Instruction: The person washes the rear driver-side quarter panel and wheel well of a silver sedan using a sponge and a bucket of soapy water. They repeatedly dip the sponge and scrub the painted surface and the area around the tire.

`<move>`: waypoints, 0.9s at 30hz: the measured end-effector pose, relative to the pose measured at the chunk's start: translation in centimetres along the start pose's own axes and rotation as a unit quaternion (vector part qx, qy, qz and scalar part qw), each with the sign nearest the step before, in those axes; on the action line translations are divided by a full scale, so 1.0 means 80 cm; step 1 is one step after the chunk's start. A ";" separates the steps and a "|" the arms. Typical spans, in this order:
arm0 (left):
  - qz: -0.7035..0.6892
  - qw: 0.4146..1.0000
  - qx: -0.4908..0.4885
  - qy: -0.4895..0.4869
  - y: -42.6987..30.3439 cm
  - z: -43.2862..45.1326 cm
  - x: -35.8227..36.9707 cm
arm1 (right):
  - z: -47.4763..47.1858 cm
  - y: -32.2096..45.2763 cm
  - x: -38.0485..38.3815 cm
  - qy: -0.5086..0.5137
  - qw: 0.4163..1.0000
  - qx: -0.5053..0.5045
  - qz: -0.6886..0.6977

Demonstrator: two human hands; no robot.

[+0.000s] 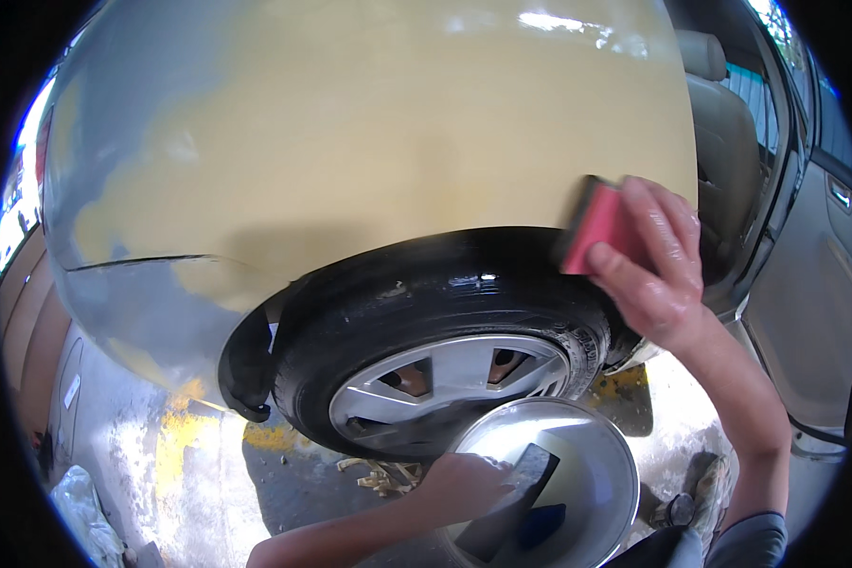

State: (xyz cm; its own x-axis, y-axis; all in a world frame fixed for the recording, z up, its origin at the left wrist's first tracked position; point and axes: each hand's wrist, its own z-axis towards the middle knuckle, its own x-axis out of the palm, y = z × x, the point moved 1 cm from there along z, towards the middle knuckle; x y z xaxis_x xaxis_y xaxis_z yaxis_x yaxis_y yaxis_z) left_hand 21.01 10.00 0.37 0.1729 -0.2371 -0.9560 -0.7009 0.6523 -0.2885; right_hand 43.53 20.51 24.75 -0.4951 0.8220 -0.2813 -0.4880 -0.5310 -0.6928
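Observation:
My right hand (657,266) grips a pink sanding block (614,234) with a dark face, blurred by motion. It is beside the rear edge of a cream-and-grey car panel (397,156), just above the wheel arch. Lower down, my left hand (461,490) is over a round metal basin (628,454) of cloudy liquid. Its fingers are on a long dark-grey rectangular block (518,497), which slants across the basin. A blue object (542,525) lies in the basin close to that block.
A tyre (426,291) with a silver wheel cover (447,383) stands behind the basin. At right, an open car door (795,312) shows beside a seat (724,135). Masking-tape scraps (380,476) and a clear plastic bag (85,515) lie on the floor.

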 end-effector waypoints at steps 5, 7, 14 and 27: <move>-0.006 0.993 0.050 -0.108 0.013 0.000 0.029 | 0.130 0.068 0.044 -0.005 0.995 -0.066 0.069; 0.005 0.993 0.052 -0.103 0.015 -0.008 0.024 | 0.141 0.067 0.040 0.004 0.993 -0.082 0.090; -0.048 0.991 0.046 -0.117 0.009 -0.008 0.013 | 0.128 0.062 0.041 -0.016 0.995 -0.082 0.058; -0.019 0.996 0.060 -0.069 0.007 0.000 0.020 | 0.191 0.121 0.079 -0.023 0.987 -0.101 0.127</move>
State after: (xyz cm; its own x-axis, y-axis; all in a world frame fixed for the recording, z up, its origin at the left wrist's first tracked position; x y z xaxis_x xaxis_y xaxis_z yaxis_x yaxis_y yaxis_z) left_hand 20.91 9.98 -1.32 0.2970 -0.1662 -0.9403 -0.6057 0.7285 -0.3201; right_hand 24.65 17.42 26.40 -0.6171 0.6555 -0.4353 -0.1936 -0.6627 -0.7234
